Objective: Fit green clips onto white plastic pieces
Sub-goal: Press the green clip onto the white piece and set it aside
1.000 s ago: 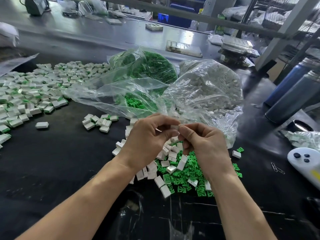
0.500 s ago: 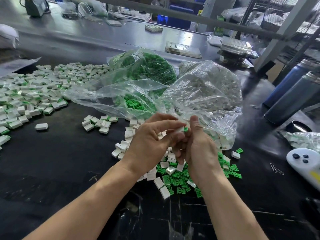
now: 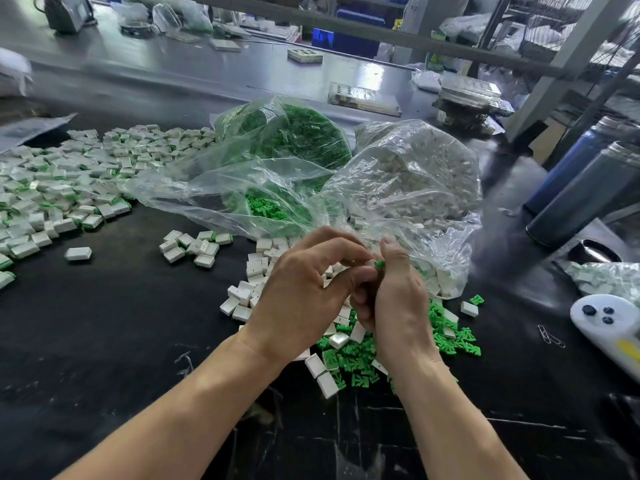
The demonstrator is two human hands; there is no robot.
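Centrally, just below mid-frame: left hand and right hand pressed together above a black work mat, fingers curled. Pinched between the left thumb and forefinger, a small white plastic piece, mostly hidden; touching its right end, a green clip, pinched by the right hand's fingers. Cannot tell how far the clip sits into the piece.

Directly beneath the hands, toward 6 o'clock: a loose pile of green clips mixed with loose white pieces, spreading out to 9 o'clock of the hands.

At 12 o'clock of the hands: two open clear plastic bags side by side and touching, the left bag of green clips, the right bag of white pieces.

At 10 o'clock, far left: a wide heap of assembled white pieces with green showing. Between that heap and the hands: a small cluster of similar pieces and one lone white piece.

At 3 o'clock, right edge: a white handheld controller with dark buttons, paper clips just beside it, and two dark blue cylindrical bottles further back.
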